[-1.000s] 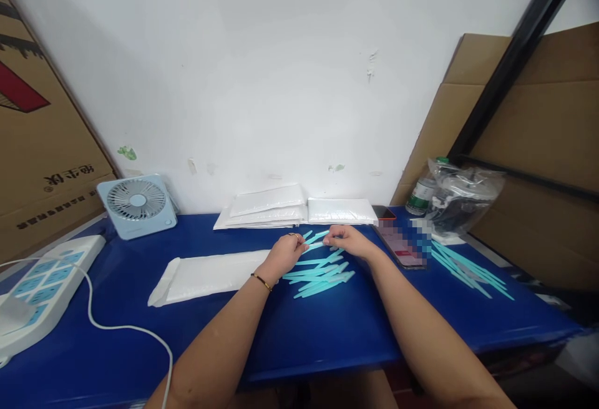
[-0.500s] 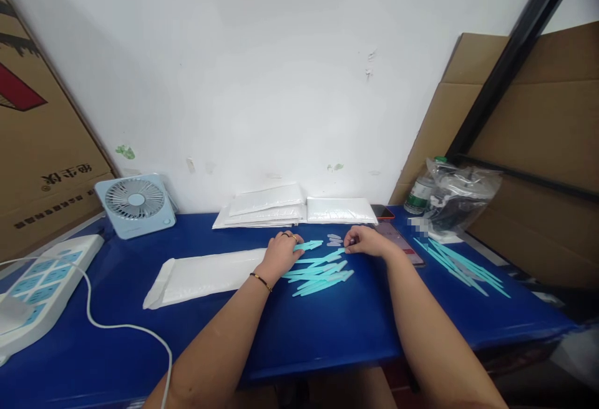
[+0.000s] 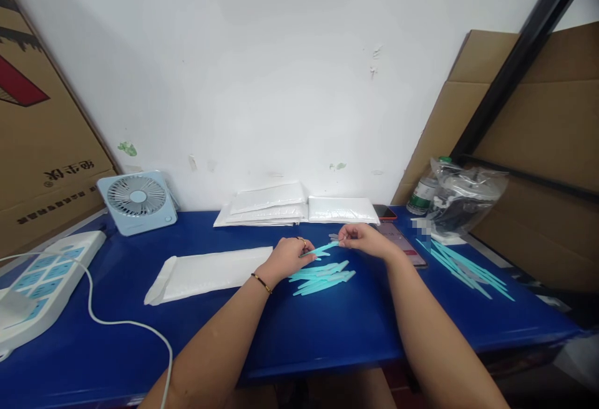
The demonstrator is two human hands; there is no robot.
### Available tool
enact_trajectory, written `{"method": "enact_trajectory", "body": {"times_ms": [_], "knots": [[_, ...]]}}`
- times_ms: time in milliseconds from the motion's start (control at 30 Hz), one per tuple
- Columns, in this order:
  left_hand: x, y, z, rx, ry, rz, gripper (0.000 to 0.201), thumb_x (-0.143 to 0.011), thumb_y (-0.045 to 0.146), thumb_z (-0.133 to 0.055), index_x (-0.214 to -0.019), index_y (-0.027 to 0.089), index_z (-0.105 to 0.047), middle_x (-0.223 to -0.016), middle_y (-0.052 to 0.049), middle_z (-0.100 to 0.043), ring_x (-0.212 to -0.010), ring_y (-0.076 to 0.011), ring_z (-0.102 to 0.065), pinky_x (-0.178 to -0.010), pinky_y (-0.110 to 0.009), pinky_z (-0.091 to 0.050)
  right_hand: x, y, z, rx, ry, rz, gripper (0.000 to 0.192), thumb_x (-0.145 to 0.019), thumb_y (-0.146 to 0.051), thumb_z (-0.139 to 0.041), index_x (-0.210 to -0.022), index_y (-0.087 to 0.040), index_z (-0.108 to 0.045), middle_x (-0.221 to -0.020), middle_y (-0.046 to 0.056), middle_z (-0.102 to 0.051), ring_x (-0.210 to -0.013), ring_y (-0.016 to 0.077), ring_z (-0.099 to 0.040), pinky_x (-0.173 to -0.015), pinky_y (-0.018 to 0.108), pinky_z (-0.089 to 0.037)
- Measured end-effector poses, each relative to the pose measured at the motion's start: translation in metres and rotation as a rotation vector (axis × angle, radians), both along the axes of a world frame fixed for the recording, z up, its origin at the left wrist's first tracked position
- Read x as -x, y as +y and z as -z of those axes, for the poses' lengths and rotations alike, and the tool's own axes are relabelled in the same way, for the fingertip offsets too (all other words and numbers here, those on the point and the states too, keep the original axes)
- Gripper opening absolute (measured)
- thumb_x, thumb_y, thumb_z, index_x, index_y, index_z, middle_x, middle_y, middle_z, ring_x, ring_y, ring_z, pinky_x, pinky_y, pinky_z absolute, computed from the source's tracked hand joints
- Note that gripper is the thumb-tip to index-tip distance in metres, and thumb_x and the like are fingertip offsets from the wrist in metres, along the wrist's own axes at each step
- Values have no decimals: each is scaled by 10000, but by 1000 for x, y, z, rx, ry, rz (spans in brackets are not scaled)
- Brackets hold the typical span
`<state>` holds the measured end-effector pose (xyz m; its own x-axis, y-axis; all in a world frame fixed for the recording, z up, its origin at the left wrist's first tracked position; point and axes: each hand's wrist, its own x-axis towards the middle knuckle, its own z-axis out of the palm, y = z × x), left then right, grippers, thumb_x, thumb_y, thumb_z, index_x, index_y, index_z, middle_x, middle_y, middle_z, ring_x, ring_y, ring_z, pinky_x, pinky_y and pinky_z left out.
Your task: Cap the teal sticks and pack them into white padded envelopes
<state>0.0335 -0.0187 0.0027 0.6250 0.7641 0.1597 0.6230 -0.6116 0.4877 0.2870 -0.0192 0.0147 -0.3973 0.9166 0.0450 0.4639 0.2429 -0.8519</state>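
Observation:
My left hand (image 3: 286, 256) is closed on the handle end of a slim teal eyebrow razor (image 3: 326, 248). The fingertips of my right hand (image 3: 364, 238) pinch the other end, where a blade cap may be but is too small to make out. Just below my hands, several more teal razors (image 3: 322, 280) lie in a loose fanned pile on the blue table (image 3: 346, 328). Small translucent caps (image 3: 333, 236) lie behind the held razor, partly hidden by my right hand.
To the left lies a white padded mailer (image 3: 210, 273); more mailers (image 3: 266, 204) are stacked by the wall. A fan (image 3: 137, 200) and power strip (image 3: 56, 278) stand left. At right are a phone (image 3: 397, 240), teal razors (image 3: 468, 268), a bottle (image 3: 422, 195) and a plastic bag (image 3: 468, 200).
My left hand has shifted right, toward the right hand. One razor is now held between both hands, and my right hand has moved slightly left and up, over the caps.

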Motion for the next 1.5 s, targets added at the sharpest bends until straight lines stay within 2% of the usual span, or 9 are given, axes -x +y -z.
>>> {"method": "enact_trajectory", "body": {"times_ms": [233,367,500,633,900,1033,1167,1300,1500], "knots": [[9,10,-4,-77,99,-172,309,-873,401,-421,-885,222,-673,-935,-19,-687,-884,-180,-595,-771,-262,-392,-5,6,6,-34,39,79,260,-702,-397,-653,-762,-148,-604,-628,-14,-549,-581,108,-480,-560,235,-364],[21,11,-8,-67,161,-254,222,-811,399,-518,-901,256,-660,-925,-11,-662,-912,-201,-577,-790,-297,-374,-12,13,17,-100,-79,163,242,-694,-374,-654,-796,-156,-631,-671,0,-572,-617,128,-510,-589,253,-390],[24,2,-14,-41,119,-67,327,-704,489,-625,-928,252,-640,-930,-9,-617,-869,-179,-565,-740,-262,-380,-12,13,18,-244,-179,184,216,-690,-365,-662,-796,-177,-666,-820,30,-602,-707,150,-545,-667,279,-429],[20,-6,-15,93,178,131,249,-695,454,-647,-785,222,-650,-777,19,-632,-720,-132,-571,-667,-226,-370,-5,7,11,-197,-116,99,246,-735,-407,-630,-795,-172,-672,-838,44,-640,-753,163,-574,-696,286,-444],[10,-2,-10,-5,77,-6,202,-820,358,-512,-764,204,-631,-766,3,-655,-679,-132,-566,-585,-221,-352,25,-4,5,8,-33,-127,328,-720,-453,-648,-830,-147,-692,-679,27,-630,-613,125,-535,-562,243,-413],[8,2,-8,-29,48,-66,182,-817,344,-521,-766,204,-626,-770,3,-657,-687,-139,-569,-602,-227,-359,21,-2,7,22,62,-54,304,-712,-438,-657,-756,-138,-668,-625,13,-608,-569,109,-521,-548,235,-404],[8,9,0,-21,17,-84,176,-814,341,-521,-788,201,-624,-753,2,-654,-678,-141,-569,-588,-231,-358,19,-2,5,37,114,-19,338,-676,-432,-696,-845,-140,-669,-654,12,-615,-587,114,-535,-561,241,-419],[9,12,3,-20,-6,-72,182,-814,354,-519,-800,204,-621,-741,3,-649,-678,-141,-570,-585,-233,-359,21,-2,7,19,65,-28,338,-665,-434,-698,-837,-143,-689,-646,20,-622,-583,124,-538,-549,246,-416],[14,15,5,-46,54,-142,157,-806,339,-530,-798,211,-622,-775,0,-651,-735,-153,-582,-641,-240,-382,-1,5,10,-90,-85,172,361,-674,-461,-679,-852,-148,-694,-679,23,-610,-594,131,-522,-561,255,-401]]}}
